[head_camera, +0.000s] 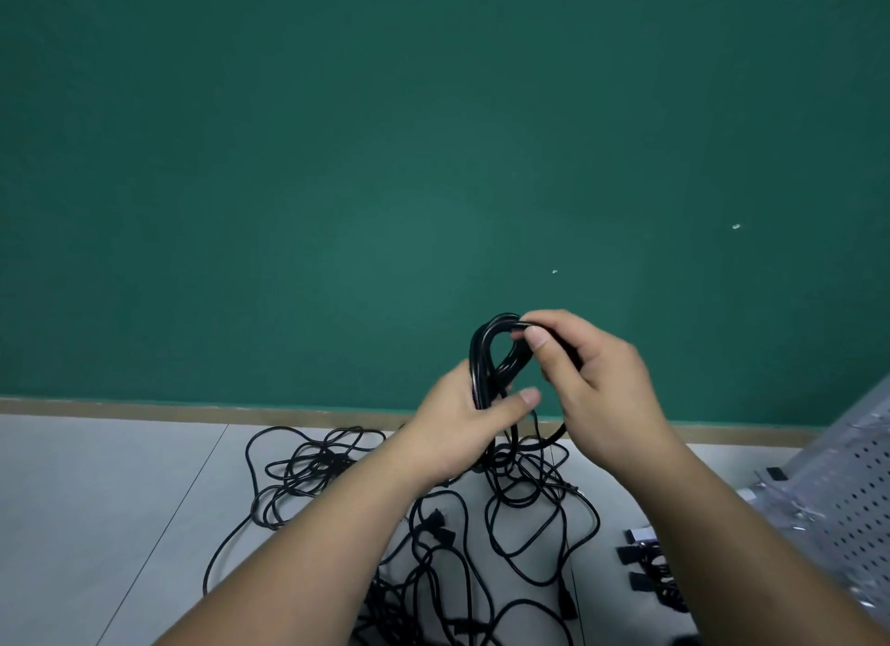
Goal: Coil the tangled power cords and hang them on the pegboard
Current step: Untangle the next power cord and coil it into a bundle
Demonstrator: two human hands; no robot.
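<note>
Closest to the viewer, a tangle of black power cords (457, 539) sprawls in loose loops over the pale tiled floor (120, 501), reaching from beneath the two bare forearms out towards the floor's far edge, with several plugs showing among the strands. At the floor's right side lie a few small black and white pieces (645, 568), too blurred to identify, and just beyond them a pale perforated pegboard (862, 486) stands tilted at the right edge of the view, its surface partly glossy as if under clear film. Above the tangle both hands are raised together around a partly wound coil (484, 356) of black cord. The left hand (457, 424) grips the lower part of the coil, fingers wrapped behind the strands and thumb laid across the front. The right hand (597, 380) pinches the top of the loop between thumb and curled fingers. Loose strands drop from the coil into the pile on the floor below. Behind the hands a tan baseboard (192, 408) runs along the floor's far edge, and above it rises a dark green wall (385, 164) bearing two small pale specks.
</note>
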